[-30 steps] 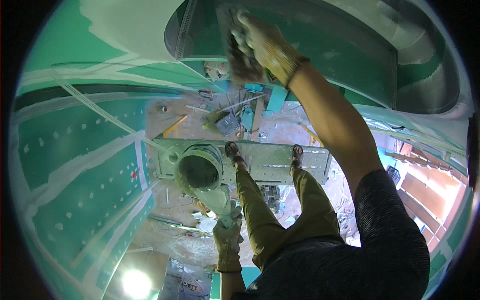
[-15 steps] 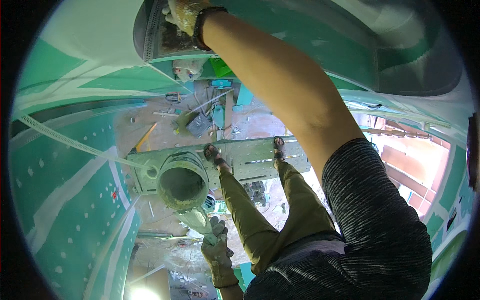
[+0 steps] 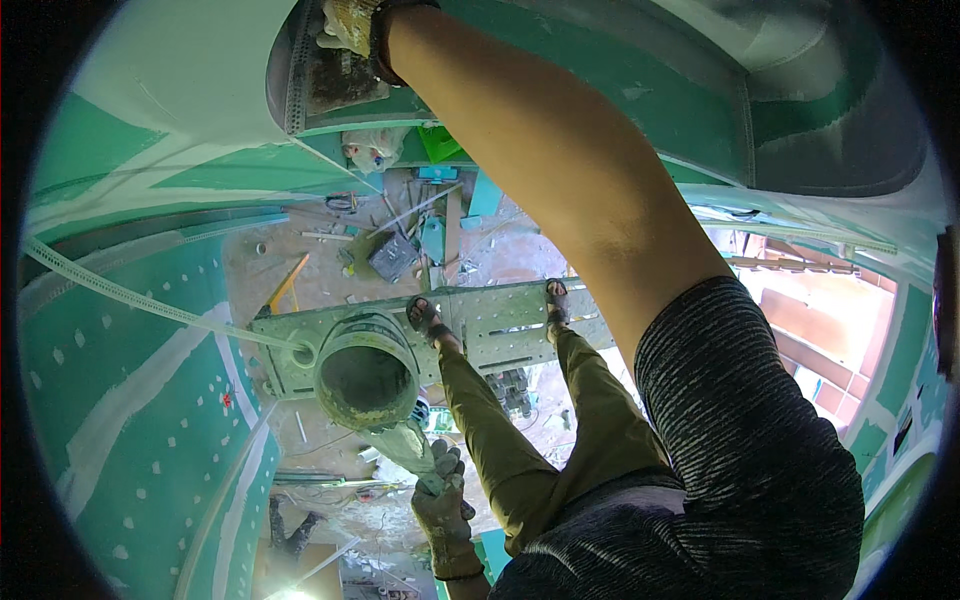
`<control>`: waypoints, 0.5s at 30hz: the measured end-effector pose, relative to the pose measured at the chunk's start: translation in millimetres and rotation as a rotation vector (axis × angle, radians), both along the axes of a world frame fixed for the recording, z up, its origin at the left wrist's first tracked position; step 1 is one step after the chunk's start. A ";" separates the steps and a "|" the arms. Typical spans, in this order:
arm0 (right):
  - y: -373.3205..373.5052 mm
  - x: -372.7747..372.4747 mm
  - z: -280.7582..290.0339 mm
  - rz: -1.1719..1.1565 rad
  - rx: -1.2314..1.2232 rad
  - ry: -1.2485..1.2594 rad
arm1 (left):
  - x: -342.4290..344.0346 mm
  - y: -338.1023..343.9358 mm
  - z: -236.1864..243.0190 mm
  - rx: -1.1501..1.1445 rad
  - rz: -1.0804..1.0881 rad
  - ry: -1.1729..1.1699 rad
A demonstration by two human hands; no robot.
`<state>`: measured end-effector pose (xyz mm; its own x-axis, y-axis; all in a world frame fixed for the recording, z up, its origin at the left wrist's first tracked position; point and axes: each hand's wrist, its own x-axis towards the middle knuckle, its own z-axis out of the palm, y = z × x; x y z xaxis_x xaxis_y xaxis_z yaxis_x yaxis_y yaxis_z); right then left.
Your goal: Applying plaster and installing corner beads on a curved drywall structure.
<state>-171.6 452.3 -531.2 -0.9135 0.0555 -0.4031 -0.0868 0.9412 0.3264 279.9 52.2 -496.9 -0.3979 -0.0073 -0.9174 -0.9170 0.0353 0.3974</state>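
Observation:
My right hand (image 3: 347,24), in a dirty work glove, reaches up to the top edge of the view. Its fingers close round a flat, brown-stained trowel (image 3: 345,82) that lies against the green board beside a perforated corner bead (image 3: 297,90); the grip is partly cut off. Low in the middle, my gloved left hand (image 3: 441,508) is closed round the lower end of a wide, plaster-smeared putty knife (image 3: 400,446). The far end of that knife meets the rim of a round, plaster-caked bucket (image 3: 366,385) in the view.
I stand on a perforated metal platform (image 3: 480,335). A white perforated strip (image 3: 150,298) slants from the left wall toward the bucket. Below lie a dark box (image 3: 393,257), a yellow-handled tool (image 3: 288,284) and scraps. Green boards with white filler (image 3: 110,430) curve along the left.
My right hand and trowel have shifted slightly up and left. My left hand with the putty knife has moved a little right and down. A dark shape now shows at the lower left.

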 end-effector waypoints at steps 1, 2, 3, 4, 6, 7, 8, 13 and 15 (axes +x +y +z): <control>-1.1 -0.7 -0.5 -0.039 -0.032 0.047 | -1.3 0.3 0.6 -0.020 -0.008 -0.027; -2.0 -3.2 -1.5 -0.066 -0.059 0.081 | -2.7 0.3 0.5 -0.017 -0.005 -0.039; -2.4 -5.1 -3.0 -0.087 -0.080 0.107 | -3.0 0.1 0.2 0.028 0.026 -0.015; -2.3 -7.7 -4.9 -0.103 -0.093 0.126 | -3.3 -0.7 -0.4 -0.004 0.003 -0.023; -1.5 -11.4 -8.0 -0.128 -0.116 0.160 | -2.6 -2.5 -2.3 0.051 0.025 0.055; -1.6 -12.8 -8.8 -0.139 -0.128 0.176 | -2.2 -4.0 -3.0 -0.008 -0.008 0.052; -0.9 -13.5 -9.7 -0.148 -0.135 0.188 | -1.7 -5.3 -4.1 -0.024 -0.025 0.071; -1.2 -11.3 -8.5 -0.171 -0.170 0.220 | -1.4 -13.7 -4.4 -0.046 -0.048 0.068; -4.0 -8.2 -6.7 -0.165 -0.178 0.232 | -2.1 -13.6 -4.8 0.009 -0.024 0.069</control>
